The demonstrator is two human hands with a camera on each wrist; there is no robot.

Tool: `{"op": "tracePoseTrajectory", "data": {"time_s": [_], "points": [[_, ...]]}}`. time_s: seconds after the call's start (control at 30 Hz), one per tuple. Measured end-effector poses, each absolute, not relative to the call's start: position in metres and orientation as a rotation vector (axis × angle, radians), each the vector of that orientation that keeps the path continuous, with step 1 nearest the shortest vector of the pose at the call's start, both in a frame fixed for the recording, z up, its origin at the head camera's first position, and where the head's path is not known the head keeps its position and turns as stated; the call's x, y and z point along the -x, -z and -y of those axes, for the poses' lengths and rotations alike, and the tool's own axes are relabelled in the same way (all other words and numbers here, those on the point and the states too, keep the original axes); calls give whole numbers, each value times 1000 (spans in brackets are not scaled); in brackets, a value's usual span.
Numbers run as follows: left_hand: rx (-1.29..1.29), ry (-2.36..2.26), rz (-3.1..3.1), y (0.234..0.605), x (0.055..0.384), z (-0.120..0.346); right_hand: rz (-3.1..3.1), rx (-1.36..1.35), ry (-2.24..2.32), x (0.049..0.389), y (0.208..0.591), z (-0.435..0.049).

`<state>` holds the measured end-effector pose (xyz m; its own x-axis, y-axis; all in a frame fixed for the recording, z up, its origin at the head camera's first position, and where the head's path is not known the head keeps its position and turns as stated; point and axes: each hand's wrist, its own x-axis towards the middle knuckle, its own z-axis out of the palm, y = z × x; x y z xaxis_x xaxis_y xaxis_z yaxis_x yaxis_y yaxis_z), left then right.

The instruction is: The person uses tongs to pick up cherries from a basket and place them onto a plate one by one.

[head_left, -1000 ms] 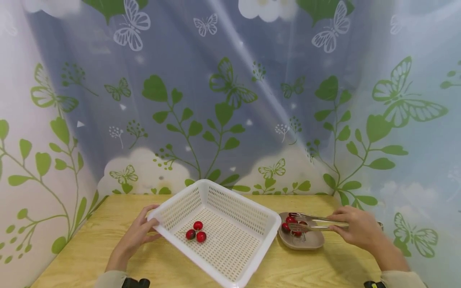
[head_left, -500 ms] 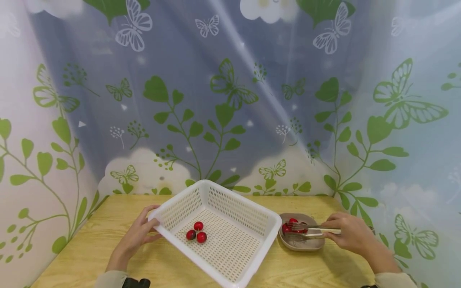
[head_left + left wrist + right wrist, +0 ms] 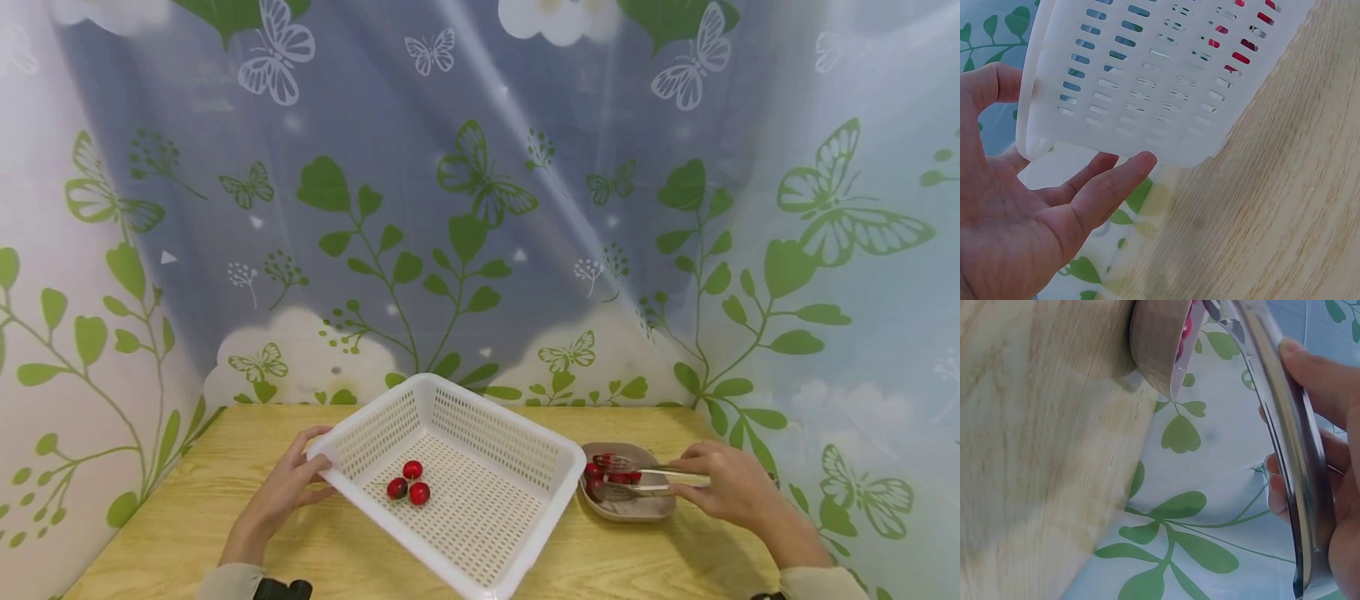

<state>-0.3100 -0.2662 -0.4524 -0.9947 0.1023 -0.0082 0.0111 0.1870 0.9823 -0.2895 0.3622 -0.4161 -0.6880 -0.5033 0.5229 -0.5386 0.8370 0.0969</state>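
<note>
My left hand (image 3: 281, 483) grips the left corner of a white perforated plastic basket (image 3: 487, 425), with fingers at its rim. Three red cherries (image 3: 419, 493) lie together on the basket floor. My right hand (image 3: 727, 483) holds metal tongs (image 3: 675, 472) by their arms, reaching left over a small beige dish (image 3: 637, 514). Several cherries (image 3: 594, 472) sit in that dish, partly hidden by the tong heads, which stand apart among them. In the right wrist view, the tongs (image 3: 1291, 444) run up toward the dish (image 3: 1154, 344).
The basket's right corner stands close to the dish's left side, its rim higher than the dish. Both are on a light wooden table (image 3: 360, 558). A curtain (image 3: 480, 275) with leaves and butterflies hangs behind the table and along its sides.
My right hand has moved left and a little nearer with the tongs, their heads shifting over the cherries in the dish and now slightly wider apart. The left hand and basket stay still.
</note>
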Motion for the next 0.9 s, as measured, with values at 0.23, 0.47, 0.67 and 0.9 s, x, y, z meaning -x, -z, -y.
{"op": "tracePoseTrajectory", "data": {"time_s": [0.23, 0.47, 0.67, 0.9], "points": [[-120, -1941, -2373, 453, 310, 268, 2310, -815, -68, 295, 415, -363], [-132, -1937, -2380, 451, 310, 270, 2165, -886, -82, 303, 407, -359], [-127, -1937, -2377, 450, 310, 268, 2133, -860, -84, 305, 401, -354], [-109, -1946, -2354, 452, 310, 267, 2072, -902, -122, 310, 393, -344]]}}
